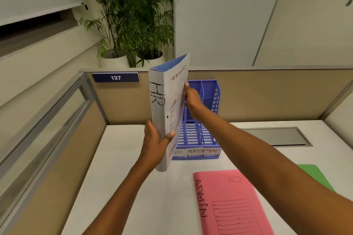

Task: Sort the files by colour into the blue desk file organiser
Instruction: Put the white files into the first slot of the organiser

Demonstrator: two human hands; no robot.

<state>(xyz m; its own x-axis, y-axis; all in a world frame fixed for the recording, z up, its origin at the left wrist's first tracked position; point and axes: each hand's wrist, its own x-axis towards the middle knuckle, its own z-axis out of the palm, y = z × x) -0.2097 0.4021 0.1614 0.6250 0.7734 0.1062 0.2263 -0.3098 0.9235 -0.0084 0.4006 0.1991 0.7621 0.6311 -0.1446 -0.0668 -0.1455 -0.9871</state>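
a pale blue file (166, 97) is held upright in the air by both hands. the left hand (154, 145) grips its lower spine and the right hand (193, 99) holds its edge higher up. the blue organiser (209, 89) sits just behind the hands. a pink file (229, 202) lies flat below the right forearm.

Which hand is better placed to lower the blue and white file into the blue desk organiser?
Probably left: the left hand grips the blue and white file by its lower spine; the right hand only steadies its edge above the blue desk organiser.
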